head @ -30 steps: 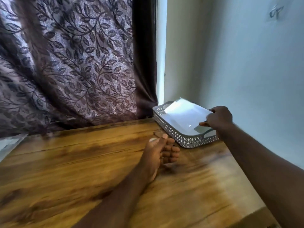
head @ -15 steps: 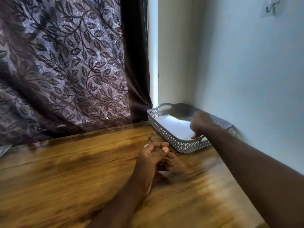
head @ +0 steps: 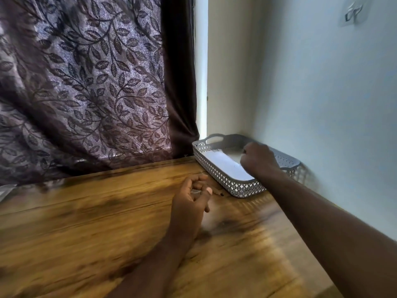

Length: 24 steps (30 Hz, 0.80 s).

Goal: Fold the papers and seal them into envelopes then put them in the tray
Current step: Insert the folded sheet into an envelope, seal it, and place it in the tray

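A grey perforated tray (head: pixel 217 172) stands in the table's far right corner against the wall. A white envelope (head: pixel 225 165) lies flat inside it. My right hand (head: pixel 258 161) reaches into the tray with its fingers curled down onto the envelope's right side; its back hides the fingertips. My left hand (head: pixel 192 197) rests on its side on the wooden table (head: pixel 86 222), just in front of the tray's near wall. Its fingers are loosely curled and hold nothing.
A leaf-patterned curtain (head: pixel 86 82) hangs behind the table. The pale wall (head: pixel 322 104) runs along the right edge and carries a clear hook (head: pixel 352 12). A small dark bit (head: pixel 220 193) lies by the tray. Something white (head: pixel 6 190) shows at the far left.
My right hand has lowered the envelope from above the tray down flat into it and moved deeper inside. My left hand stayed on the table, its fingers uncurling a little.
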Motion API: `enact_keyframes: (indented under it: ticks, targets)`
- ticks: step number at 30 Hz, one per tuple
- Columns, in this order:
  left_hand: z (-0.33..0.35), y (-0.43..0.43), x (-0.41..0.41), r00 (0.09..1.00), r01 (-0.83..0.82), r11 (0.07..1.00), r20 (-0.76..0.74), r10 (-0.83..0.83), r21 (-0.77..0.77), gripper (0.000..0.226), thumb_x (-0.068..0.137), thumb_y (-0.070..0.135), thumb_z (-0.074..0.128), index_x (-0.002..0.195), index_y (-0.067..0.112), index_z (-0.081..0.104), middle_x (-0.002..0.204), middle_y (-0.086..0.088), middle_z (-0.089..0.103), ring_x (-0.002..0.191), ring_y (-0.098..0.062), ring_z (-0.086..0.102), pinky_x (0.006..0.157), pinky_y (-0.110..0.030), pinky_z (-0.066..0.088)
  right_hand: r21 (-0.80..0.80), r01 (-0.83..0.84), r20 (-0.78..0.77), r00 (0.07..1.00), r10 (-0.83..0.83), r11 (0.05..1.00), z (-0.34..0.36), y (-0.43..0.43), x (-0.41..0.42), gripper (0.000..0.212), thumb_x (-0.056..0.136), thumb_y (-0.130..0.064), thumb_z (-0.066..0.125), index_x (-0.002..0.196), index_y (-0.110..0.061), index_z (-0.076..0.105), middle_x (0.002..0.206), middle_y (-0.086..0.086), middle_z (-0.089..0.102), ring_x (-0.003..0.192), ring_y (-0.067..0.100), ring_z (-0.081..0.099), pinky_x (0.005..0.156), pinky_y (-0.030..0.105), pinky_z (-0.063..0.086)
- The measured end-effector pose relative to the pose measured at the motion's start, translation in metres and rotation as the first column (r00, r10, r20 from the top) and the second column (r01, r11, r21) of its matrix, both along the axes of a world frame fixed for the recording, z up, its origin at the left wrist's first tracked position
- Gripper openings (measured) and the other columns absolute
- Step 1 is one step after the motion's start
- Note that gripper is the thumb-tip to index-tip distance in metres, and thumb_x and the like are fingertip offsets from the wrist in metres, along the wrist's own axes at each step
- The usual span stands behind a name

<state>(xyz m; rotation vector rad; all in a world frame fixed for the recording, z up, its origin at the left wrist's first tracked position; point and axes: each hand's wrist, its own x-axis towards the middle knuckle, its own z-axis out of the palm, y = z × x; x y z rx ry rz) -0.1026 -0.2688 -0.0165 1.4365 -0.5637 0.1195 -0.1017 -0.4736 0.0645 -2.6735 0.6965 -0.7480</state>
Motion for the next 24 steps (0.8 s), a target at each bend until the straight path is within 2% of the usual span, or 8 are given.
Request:
enact_keyframes:
  ticks: [3, 5, 8, 12, 15, 18, 22, 24]
  targets:
    - [-0.002, 0.005, 0.008, 0.980, -0.188, 0.980, 0.078, 0.183, 0.066, 0.024, 0.090, 0.003, 0.065, 0.099, 0.025, 0.065, 0.079, -0.012, 0.064, 0.063, -0.020, 0.059, 0.059, -0.037, 0.050, -0.064, -0.099, 0.314, 0.942, 0.114, 0.993, -0.011, 0.034, -0.020, 0.014, 0.092, -0.013, 0.060, 0.091, -0.006, 0.072, 0.092, 0.014, 0.072, 0.085, 0.032, 0.066, 0.072, 0.034, 0.048]
    - [-0.007, 0.010, 0.017, 0.945, -0.304, 0.936, 0.184, 0.271, 0.180, 0.026, 0.084, 0.010, 0.069, 0.101, 0.029, 0.062, 0.087, 0.002, 0.064, 0.082, -0.016, 0.062, 0.077, -0.037, 0.054, -0.112, -0.180, 0.415, 0.885, 0.211, 0.977, -0.029, 0.061, -0.034, 0.009, 0.091, -0.011, 0.063, 0.087, -0.007, 0.070, 0.087, 0.012, 0.069, 0.076, 0.029, 0.064, 0.066, 0.033, 0.046]
    - [-0.011, 0.013, 0.023, 0.909, -0.407, 0.846, 0.249, 0.335, 0.345, 0.037, 0.079, 0.016, 0.077, 0.112, 0.024, 0.062, 0.108, 0.008, 0.062, 0.108, -0.020, 0.057, 0.100, -0.036, 0.044, -0.129, -0.297, 0.324, 0.889, 0.323, 0.946, -0.063, 0.084, -0.042, 0.006, 0.089, -0.011, 0.061, 0.085, -0.009, 0.064, 0.083, 0.011, 0.065, 0.071, 0.032, 0.062, 0.061, 0.032, 0.042]
    - [-0.010, 0.010, 0.025, 0.908, -0.419, 0.746, 0.250, 0.336, 0.518, 0.057, 0.082, 0.024, 0.076, 0.134, 0.021, 0.052, 0.136, 0.001, 0.058, 0.128, -0.023, 0.046, 0.106, -0.034, 0.037, -0.127, -0.356, 0.106, 0.923, 0.370, 0.926, -0.085, 0.089, -0.032, 0.009, 0.089, -0.012, 0.056, 0.097, -0.010, 0.060, 0.102, 0.014, 0.063, 0.086, 0.038, 0.065, 0.071, 0.042, 0.050]
    - [-0.011, 0.005, 0.025, 0.924, -0.382, 0.618, 0.269, 0.273, 0.687, 0.069, 0.089, 0.039, 0.064, 0.150, 0.027, 0.033, 0.152, 0.005, 0.043, 0.140, -0.023, 0.033, 0.108, -0.045, 0.035, -0.191, -0.417, -0.007, 0.906, 0.423, 0.889, -0.089, 0.091, -0.020, 0.022, 0.089, -0.012, 0.055, 0.110, -0.006, 0.060, 0.117, 0.016, 0.061, 0.095, 0.039, 0.065, 0.079, 0.044, 0.052]
    - [-0.013, -0.002, 0.031, 0.926, -0.377, 0.527, 0.311, 0.214, 0.762, 0.065, 0.094, 0.042, 0.055, 0.152, 0.028, 0.028, 0.156, 0.004, 0.038, 0.143, -0.025, 0.031, 0.111, -0.052, 0.033, -0.224, -0.414, -0.021, 0.907, 0.420, 0.883, -0.090, 0.090, -0.008, 0.027, 0.091, -0.008, 0.052, 0.116, -0.003, 0.061, 0.121, 0.017, 0.061, 0.099, 0.037, 0.066, 0.084, 0.043, 0.052]
    - [-0.015, -0.004, 0.036, 0.901, -0.431, 0.397, 0.361, 0.241, 0.811, 0.048, 0.097, 0.046, 0.051, 0.139, 0.024, 0.043, 0.146, -0.003, 0.046, 0.134, -0.027, 0.040, 0.107, -0.046, 0.034, -0.184, -0.368, -0.020, 0.929, 0.371, 0.912, -0.092, 0.087, 0.009, 0.028, 0.092, -0.010, 0.050, 0.119, -0.006, 0.058, 0.124, 0.017, 0.060, 0.099, 0.039, 0.067, 0.081, 0.043, 0.053]
    - [-0.016, -0.005, 0.036, 0.895, -0.444, 0.409, 0.368, 0.252, 0.798, 0.042, 0.098, 0.044, 0.052, 0.133, 0.022, 0.047, 0.141, -0.004, 0.050, 0.131, -0.027, 0.042, 0.105, -0.044, 0.036, -0.172, -0.349, -0.045, 0.937, 0.346, 0.921, -0.090, 0.088, 0.013, 0.026, 0.092, -0.012, 0.051, 0.116, -0.007, 0.057, 0.124, 0.017, 0.059, 0.099, 0.039, 0.067, 0.078, 0.043, 0.052]
